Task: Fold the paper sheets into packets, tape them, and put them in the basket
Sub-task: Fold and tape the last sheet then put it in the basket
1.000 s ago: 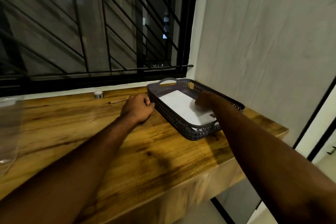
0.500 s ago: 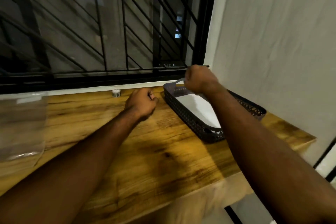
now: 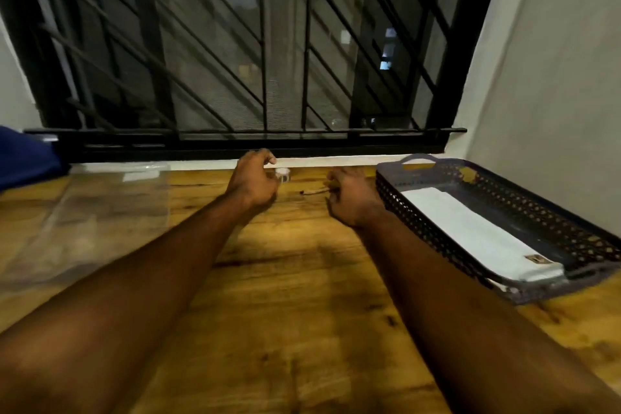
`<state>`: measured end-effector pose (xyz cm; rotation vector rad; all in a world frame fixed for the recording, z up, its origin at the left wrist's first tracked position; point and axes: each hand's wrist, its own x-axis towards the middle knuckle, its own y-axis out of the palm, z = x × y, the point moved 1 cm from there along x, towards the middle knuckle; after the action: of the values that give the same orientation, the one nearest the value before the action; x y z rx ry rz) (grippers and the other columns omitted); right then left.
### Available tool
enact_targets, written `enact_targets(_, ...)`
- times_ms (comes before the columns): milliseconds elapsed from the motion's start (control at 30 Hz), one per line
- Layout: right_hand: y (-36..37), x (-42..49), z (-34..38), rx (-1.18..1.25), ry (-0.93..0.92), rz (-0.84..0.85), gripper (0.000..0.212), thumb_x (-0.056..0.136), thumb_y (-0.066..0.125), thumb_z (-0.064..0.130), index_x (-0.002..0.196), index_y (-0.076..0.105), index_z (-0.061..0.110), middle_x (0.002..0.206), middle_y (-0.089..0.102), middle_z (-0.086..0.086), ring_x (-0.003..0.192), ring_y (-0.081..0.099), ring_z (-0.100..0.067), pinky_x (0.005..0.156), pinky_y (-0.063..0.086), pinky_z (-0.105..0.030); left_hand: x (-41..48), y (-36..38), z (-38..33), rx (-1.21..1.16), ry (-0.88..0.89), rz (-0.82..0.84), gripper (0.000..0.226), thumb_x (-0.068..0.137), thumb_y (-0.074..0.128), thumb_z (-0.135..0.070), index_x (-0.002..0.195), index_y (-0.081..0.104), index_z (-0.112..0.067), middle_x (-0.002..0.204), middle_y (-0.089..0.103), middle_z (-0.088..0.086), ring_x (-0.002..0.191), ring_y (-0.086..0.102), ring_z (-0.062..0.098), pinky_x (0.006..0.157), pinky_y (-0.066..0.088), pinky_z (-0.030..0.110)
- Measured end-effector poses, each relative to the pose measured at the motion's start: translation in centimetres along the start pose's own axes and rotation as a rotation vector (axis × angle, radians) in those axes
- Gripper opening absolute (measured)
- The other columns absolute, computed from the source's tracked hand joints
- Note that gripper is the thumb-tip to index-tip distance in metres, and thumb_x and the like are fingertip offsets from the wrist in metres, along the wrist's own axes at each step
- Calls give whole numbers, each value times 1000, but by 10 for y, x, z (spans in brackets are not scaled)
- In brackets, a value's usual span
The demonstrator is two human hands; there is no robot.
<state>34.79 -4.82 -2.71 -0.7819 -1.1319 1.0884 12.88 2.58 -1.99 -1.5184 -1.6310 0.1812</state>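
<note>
One taped packet (image 3: 477, 239) lies in the basket (image 3: 437, 228), while the left hand (image 3: 253, 180) curls loosely just beside the tape roll (image 3: 282, 173) and the right hand (image 3: 353, 197) hangs half-closed and empty, so a careless reach could push the small roll away.

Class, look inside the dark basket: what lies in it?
In the basket lies one folded white paper packet with a small taped patch near its front end. Whatever is beneath the packet is covered.
</note>
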Motion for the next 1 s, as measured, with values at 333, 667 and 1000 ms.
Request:
enact_targets(333, 39, 45, -21, 149, -71, -53, 26, 90, 53, 46, 111, 69, 43, 113, 69, 11, 120, 59, -22, 108, 44, -57, 35, 29, 26, -34, -61, 69, 11, 91, 75, -23, 101, 78, -26, 106, 76, -5, 97, 68, 15, 85, 52, 24)
enact_targets(667, 58, 58, -40, 215, -101, -72, 30, 86, 52, 55, 111, 68, 51, 110, 69, 18, 114, 64, -18, 109, 44, -64, 44, 62, 12, -71, 29, 218, 2, 88, 79, -30, 90, 78, -30, 94, 75, -16, 91, 69, 5, 91, 59, 34)
enact_targets(1000, 41, 40, -31, 184, -88, -85, 44, 89, 57, 51, 130, 66, 38, 125, 66, 3, 129, 53, -24, 112, 40, -60, 29, 46, 6, -23, 34, 193, 46, 86, 77, -38, 129, 60, -38, 130, 65, -3, 119, 61, 18, 104, 52, 44)
